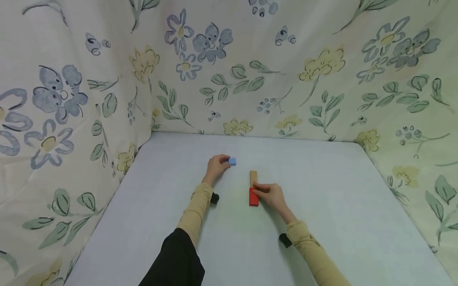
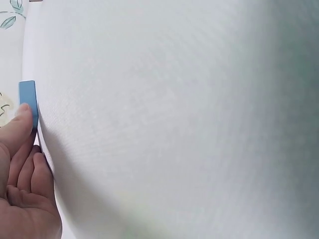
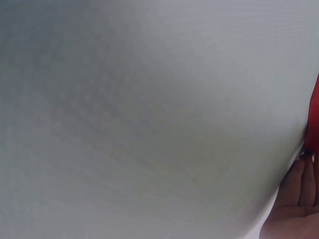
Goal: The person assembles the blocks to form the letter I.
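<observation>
In the head view my left hand (image 1: 216, 167) pinches a small blue block (image 1: 232, 161) between thumb and fingers, toward the back of the table. The left wrist view shows the blue block (image 2: 28, 97) as a flat-sided bar, with the thumb of the left hand (image 2: 30, 184) on its face. My right hand (image 1: 270, 194) grips a red block (image 1: 253, 198) at its upper right edge. A tan wooden block (image 1: 253, 177) lies end to end with the red one, on its far side. Only a sliver of the red block (image 3: 313, 124) shows in the right wrist view, above the right hand (image 3: 296, 204).
A white table (image 1: 322, 178) spreads under both hands. Flower-printed cloth (image 1: 236, 79) hangs along its back and sides. Black wrist devices (image 1: 214, 198) sit by both cuffs, and a black sleeve (image 1: 179, 258) covers part of the left arm.
</observation>
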Motion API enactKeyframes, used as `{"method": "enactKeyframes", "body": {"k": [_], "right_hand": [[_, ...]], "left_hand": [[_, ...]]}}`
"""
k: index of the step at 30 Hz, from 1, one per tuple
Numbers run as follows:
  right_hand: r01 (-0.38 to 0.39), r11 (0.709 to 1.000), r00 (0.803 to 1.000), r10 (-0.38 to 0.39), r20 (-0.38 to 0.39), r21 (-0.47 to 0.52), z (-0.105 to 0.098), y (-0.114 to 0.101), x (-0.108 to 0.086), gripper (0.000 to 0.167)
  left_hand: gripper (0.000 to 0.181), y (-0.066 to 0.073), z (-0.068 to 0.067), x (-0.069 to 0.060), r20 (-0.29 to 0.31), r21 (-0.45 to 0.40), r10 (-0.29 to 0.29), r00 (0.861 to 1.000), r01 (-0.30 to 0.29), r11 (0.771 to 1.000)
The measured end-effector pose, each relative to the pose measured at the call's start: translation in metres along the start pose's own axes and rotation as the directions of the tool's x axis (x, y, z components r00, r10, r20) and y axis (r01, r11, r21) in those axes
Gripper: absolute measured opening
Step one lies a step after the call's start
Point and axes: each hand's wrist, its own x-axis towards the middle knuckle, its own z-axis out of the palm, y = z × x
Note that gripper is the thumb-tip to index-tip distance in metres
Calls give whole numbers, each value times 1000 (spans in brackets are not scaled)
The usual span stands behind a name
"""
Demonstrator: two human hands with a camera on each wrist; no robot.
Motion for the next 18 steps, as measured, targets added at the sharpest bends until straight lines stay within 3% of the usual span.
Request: {"method": "enactKeyframes", "body": {"k": [18], "right_hand": [[-5, 1000, 1000, 4, 11, 16, 0, -2, -1, 34]], "left_hand": [[33, -1, 2, -5, -54, -32, -26, 998, 24, 999]]}}
